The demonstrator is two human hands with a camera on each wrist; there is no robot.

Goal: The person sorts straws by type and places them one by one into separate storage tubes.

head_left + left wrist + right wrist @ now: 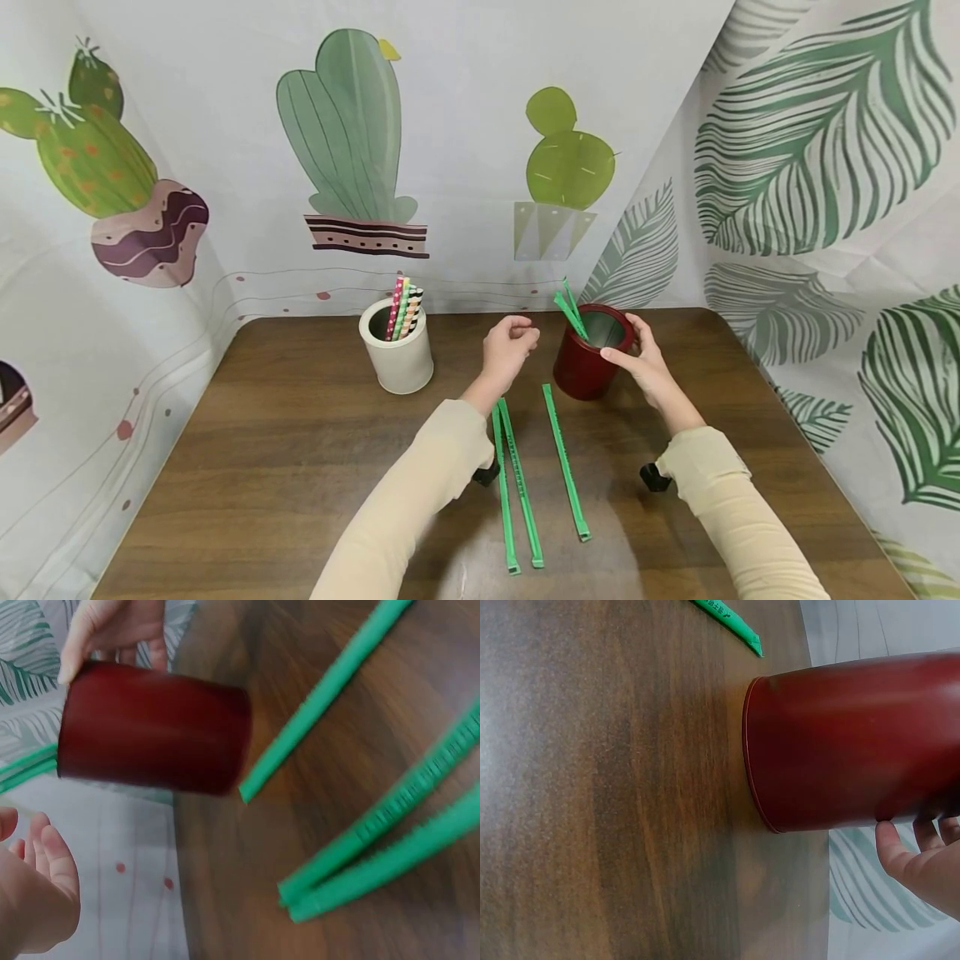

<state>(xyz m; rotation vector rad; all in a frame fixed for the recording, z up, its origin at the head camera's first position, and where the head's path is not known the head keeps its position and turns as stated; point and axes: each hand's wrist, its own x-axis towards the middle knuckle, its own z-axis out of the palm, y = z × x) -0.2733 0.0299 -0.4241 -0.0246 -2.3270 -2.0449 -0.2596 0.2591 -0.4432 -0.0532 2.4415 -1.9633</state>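
My right hand (651, 367) holds a dark red cylindrical holder (583, 372) by its rim, with the thumb at the near side and the fingers round the right. Green wrapped straws (572, 315) lean out of that holder at its left. Just left of it, my left hand (507, 350) is in the air with loosely bent fingers and nothing in them. In the left wrist view, this hand (39, 892) appears apart from the holder (154, 729). Two green wrapped straws (522, 492) lie side by side below my left hand, and a single one (564, 458) lies nearer the red holder.
A white cylindrical holder (403, 364) with several patterned straws (406, 311) stands at the back left of the brown wooden table (285, 467). Behind the table hangs a cloth (465, 150) printed with cacti and leaves.
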